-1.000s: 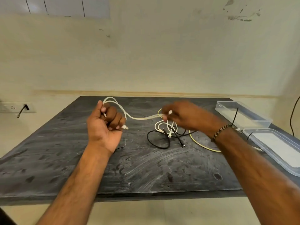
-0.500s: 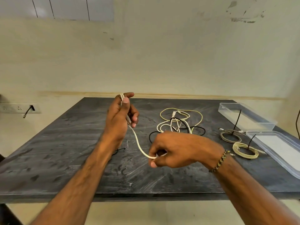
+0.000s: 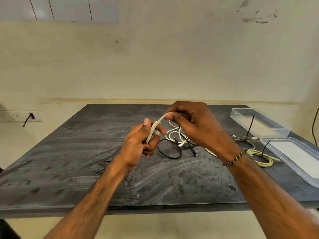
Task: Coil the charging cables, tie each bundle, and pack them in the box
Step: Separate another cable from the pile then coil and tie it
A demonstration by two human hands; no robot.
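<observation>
My left hand [image 3: 140, 144] grips folded strands of a white cable [image 3: 154, 128] above the dark table [image 3: 69, 161]. My right hand [image 3: 195, 125] pinches the top of that cable's loop just above the left thumb. Behind the hands a loose tangle of white cables [image 3: 174, 135] and a black cable [image 3: 170, 152] lies on the table. Two coiled bundles with black ties rest at the right: a grey one [image 3: 245, 140] and a yellowish one [image 3: 260, 157]. The clear plastic box [image 3: 259, 121] stands open at the back right.
The box's clear lid [image 3: 296, 157] lies flat at the right edge, next to the tied bundles. Loose black ties [image 3: 101, 168] lie left of my left wrist. A wall socket with a plug [image 3: 29, 116] sits at the left.
My right hand rose from low near the front up to the left hand, bringing the cable over as another loop. The left hand lowered slightly toward the middle.
</observation>
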